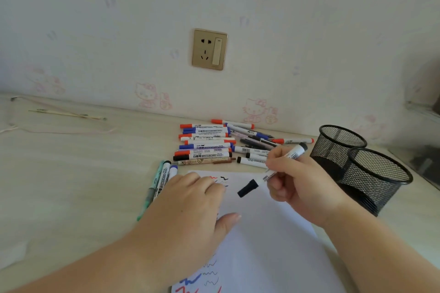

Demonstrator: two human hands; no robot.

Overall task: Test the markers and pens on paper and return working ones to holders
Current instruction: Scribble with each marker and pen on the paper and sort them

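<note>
My right hand (295, 181) grips a black whiteboard marker (252, 184), cap on, its capped end pointing down-left just above the white paper (269, 233). My left hand (190, 204) lies flat on the paper's left part, fingers spread, holding nothing. Red, blue and black squiggles (219, 179) show near the paper's far edge, and more at its near edge. A pile of red, blue and black markers and pens (207, 145) lies behind the paper. Three pens (159, 181) lie left of the paper. Two black mesh holders (378, 173) (338, 143) stand at the right.
The wall with a gold power socket (209, 49) runs close behind the pile. A thin cord and stick (69, 114) lie at the far left of the pale desk (71, 185). A dark object sits at the far right edge (426, 162).
</note>
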